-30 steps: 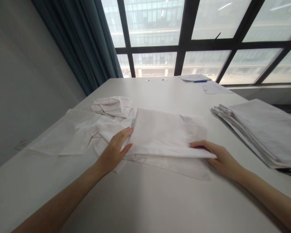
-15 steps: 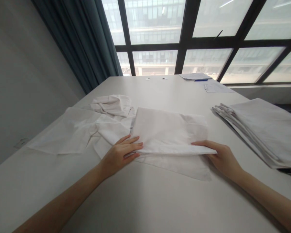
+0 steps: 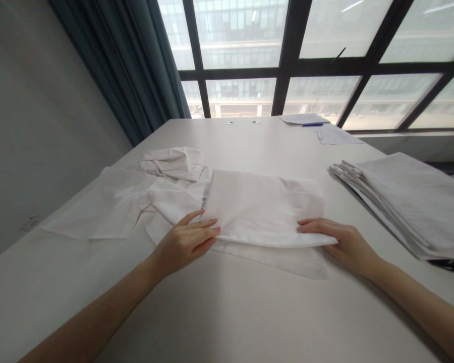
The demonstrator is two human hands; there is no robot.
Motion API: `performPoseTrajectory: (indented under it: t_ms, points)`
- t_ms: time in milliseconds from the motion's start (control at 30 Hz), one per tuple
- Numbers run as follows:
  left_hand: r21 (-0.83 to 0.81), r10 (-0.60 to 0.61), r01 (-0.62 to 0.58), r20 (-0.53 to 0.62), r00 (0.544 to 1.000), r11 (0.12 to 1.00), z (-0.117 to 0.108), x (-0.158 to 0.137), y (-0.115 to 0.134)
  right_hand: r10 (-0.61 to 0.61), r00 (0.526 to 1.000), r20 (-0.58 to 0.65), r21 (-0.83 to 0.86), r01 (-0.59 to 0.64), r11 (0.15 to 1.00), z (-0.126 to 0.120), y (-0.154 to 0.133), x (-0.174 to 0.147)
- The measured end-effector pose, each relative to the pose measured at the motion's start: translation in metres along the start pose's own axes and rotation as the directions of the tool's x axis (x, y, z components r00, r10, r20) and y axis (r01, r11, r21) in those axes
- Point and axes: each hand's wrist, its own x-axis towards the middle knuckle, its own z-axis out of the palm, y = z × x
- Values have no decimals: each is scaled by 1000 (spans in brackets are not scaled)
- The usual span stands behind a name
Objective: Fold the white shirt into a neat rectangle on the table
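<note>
A folded white cloth [image 3: 261,206] lies on the white table in front of me, its doubled edge towards me. My left hand [image 3: 187,239] grips the near left corner of the fold, fingers on top and thumb at the edge. At the near right corner, my right hand [image 3: 335,242] pinches the fold, with its fingers over the cloth and its thumb hidden under it. A thin single layer of the cloth sticks out below the fold onto the table. Left of it, touching or nearly so, lies a heap of crumpled white cloth [image 3: 174,164].
On the right is a stack of folded white cloths [image 3: 419,196], a black patterned thing [image 3: 452,265] showing under it. Papers [image 3: 304,119] and a blue pen [image 3: 312,124] lie at the table's far end. Windows and a dark blue curtain [image 3: 124,65] stand beyond.
The near folded edge has come slightly towards me and covers more of the layer beneath. Both hands keep nearly the same places at its corners.
</note>
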Motion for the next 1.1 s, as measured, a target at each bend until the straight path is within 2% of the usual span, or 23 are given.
performPoseTrajectory:
  t_ms: [100,167,333,400,500,600,667,800,967,1100]
  points:
    - [-34,11,-9,50,999,999,-2,-2,-4,-57,997,46,28,56,998,-2,-1,0]
    - [-31,46,-44,73,996,999,-3,-3,-6,-38,999,20,10,38,999,-1,-1,-2]
    - [31,14,-14,-21,1000,999,-4,-5,-6,56,994,-91,-49,-61,997,4,1,-5]
    - [39,0,2,-39,999,999,-5,-6,-7,7,999,-37,-8,-7,1000,5,3,-4]
    - [10,-13,13,3,1000,1000,-6,-6,-10,-79,994,71,58,75,996,3,4,-1]
    - [-59,-62,64,35,997,996,-5,-7,-13,-123,986,115,60,117,991,-1,5,0]
    - [-95,-121,120,-5,993,988,-4,-9,-15,-176,976,131,50,171,984,-4,5,0]
    - [-138,-203,194,-59,977,971,-3,-11,-19,-256,963,88,28,254,967,-7,-2,-3]
    - [-118,-163,167,36,986,979,-6,-9,-21,-285,958,-5,77,285,956,-9,-14,-5]
    - [-78,-132,130,-13,991,988,-9,-7,-19,-288,957,26,87,285,955,-13,-17,-5]
